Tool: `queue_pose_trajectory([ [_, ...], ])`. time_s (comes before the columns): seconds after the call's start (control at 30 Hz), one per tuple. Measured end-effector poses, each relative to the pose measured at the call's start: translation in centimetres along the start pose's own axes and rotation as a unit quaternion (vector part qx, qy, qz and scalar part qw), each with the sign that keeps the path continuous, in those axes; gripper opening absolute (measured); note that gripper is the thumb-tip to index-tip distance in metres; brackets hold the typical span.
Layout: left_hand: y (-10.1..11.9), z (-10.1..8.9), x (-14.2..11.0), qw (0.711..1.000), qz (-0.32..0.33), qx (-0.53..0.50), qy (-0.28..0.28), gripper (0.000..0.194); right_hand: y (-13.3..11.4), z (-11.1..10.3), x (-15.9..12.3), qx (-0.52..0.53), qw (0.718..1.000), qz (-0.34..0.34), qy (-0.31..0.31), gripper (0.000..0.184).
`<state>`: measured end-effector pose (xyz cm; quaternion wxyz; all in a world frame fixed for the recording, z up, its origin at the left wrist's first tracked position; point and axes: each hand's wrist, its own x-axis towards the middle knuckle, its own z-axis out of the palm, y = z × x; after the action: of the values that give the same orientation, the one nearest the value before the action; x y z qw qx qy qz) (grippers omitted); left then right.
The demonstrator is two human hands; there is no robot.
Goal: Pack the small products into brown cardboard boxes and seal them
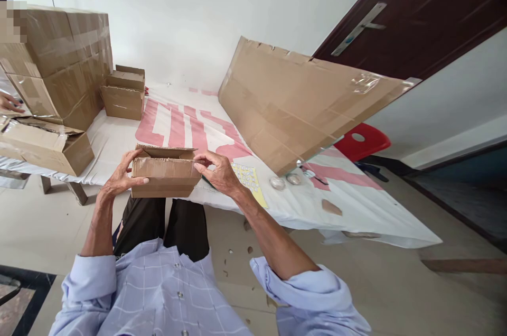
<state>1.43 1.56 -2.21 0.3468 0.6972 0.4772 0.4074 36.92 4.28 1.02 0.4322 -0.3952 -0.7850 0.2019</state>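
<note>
Right, we've got a small oblong brown cardboard box [166, 184], open-topped with flaps up, at the near edge of the white-and-pink cloth-covered table [376, 220]; can't tell if the table takes any of its weight. Our left hand [121, 175] clamps its left end, thumb on the near face. Our right hand [219, 171] pinches its upper right corner.

Main risk, we'd judge: the box looks partly past the table edge, so a slack left grip could tip it off. Second: a hard pull on that corner could tear or skew the thin board.

Near side of the table, right of centre: a yellow sheet with pale spots [255, 193], then two round shiny rolls [277, 183]. A large brown cardboard panel [293, 109] stands tilted over the table's right half; a knock could drop it onto them. Table's left end: a stack of taped brown cartons [87, 72], plus another person's hand [11, 102].
</note>
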Motion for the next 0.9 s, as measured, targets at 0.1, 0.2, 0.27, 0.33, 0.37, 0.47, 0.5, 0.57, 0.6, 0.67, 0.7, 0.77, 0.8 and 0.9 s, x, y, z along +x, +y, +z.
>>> queue_pose_trajectory([
  [0.1,0.5,-0.1,-0.3,0.999,-0.001,-0.033,0.000,0.084,0.0,0.0,-0.1,0.006,1.000,0.004,0.002,0.010],
  [0.2,1.3,0.2,-0.3,0.997,0.004,-0.078,0.014,0.060,0.0,0.1,0.0,0.004,1.000,0.012,0.000,0.010],
  [0.27,1.7,0.6,-0.1,0.994,0.007,-0.099,0.037,0.051,0.0,0.1,0.0,0.004,1.000,0.017,0.001,0.010],
  [0.33,1.8,1.1,0.2,0.992,0.009,-0.108,0.067,0.045,0.0,0.2,0.0,0.005,1.000,0.017,0.004,0.011],
  [0.37,1.9,1.3,0.4,0.991,0.010,-0.109,0.080,0.043,0.0,0.3,0.0,0.006,1.000,0.016,0.004,0.011],
  [0.47,2.0,1.7,0.7,0.989,0.012,-0.104,0.101,0.040,0.2,0.4,-0.1,0.006,1.000,0.010,0.002,0.011],
  [0.5,2.0,1.7,0.8,0.989,0.011,-0.101,0.104,0.040,0.3,0.4,-0.1,0.005,1.000,0.009,0.001,0.011],
  [0.57,2.2,1.8,0.9,0.989,0.008,-0.092,0.112,0.042,0.5,0.4,-0.1,-0.001,1.000,0.009,-0.003,0.011],
  [0.6,2.3,1.8,0.9,0.989,0.006,-0.087,0.117,0.043,0.5,0.3,-0.1,-0.007,1.000,0.010,-0.004,0.012],
  [0.67,2.4,2.0,1.0,0.989,0.004,-0.078,0.125,0.045,0.5,0.2,0.1,-0.021,1.000,0.010,-0.009,0.013],
  [0.7,2.4,2.0,1.1,0.989,0.004,-0.075,0.128,0.045,0.3,0.1,0.2,-0.030,0.999,0.007,-0.013,0.014],
  [0.77,2.4,2.2,1.1,0.988,0.005,-0.072,0.134,0.047,-0.3,0.1,0.8,-0.052,0.998,-0.007,-0.032,0.015],
  [0.8,2.4,2.3,1.2,0.988,0.005,-0.073,0.136,0.047,-0.8,0.2,1.2,-0.064,0.997,-0.018,-0.045,0.015],
  [0.9,2.3,2.4,1.2,0.988,0.007,-0.078,0.135,0.048,-2.5,1.4,2.8,-0.089,0.990,-0.060,-0.086,0.016],
])
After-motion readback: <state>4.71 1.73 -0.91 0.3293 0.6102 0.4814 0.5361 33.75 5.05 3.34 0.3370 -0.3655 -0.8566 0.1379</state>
